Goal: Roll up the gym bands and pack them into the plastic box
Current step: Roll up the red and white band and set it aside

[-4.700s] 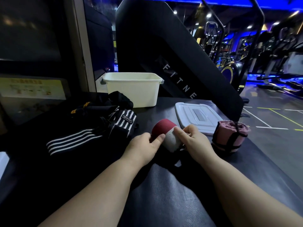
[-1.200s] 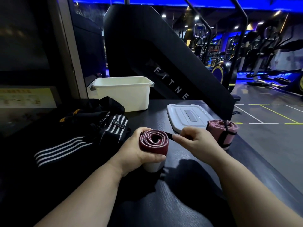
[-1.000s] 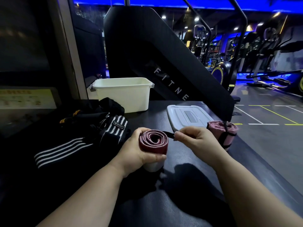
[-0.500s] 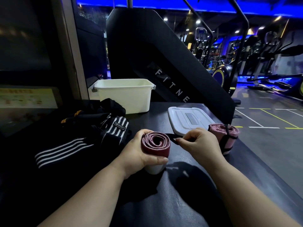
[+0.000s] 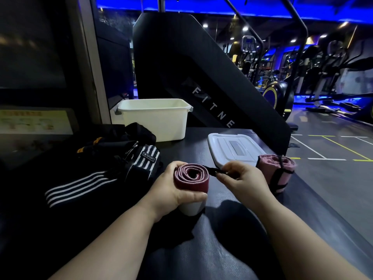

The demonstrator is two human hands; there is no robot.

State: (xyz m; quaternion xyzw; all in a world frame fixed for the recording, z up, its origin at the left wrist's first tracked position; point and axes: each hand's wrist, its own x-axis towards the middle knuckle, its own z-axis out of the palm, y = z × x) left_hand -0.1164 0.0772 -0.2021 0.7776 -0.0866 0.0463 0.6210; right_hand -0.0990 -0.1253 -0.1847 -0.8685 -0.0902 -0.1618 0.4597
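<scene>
Both bare forearms reach forward from the near edge and angle inward, so the two hands come close together over the worktop (image 5: 201,249). The left hand (image 5: 171,190) is wrapped round a rolled band (image 5: 190,181), thumb lying across its near side and fingers curled behind, holding the roll on end with the spiral facing up. The right hand (image 5: 243,179) sits just beside it, back of the hand uppermost, wrist a little bent. Its thumb and forefinger pinch a black strap (image 5: 210,170) at the roll's top edge; the other fingers are tucked in.
</scene>
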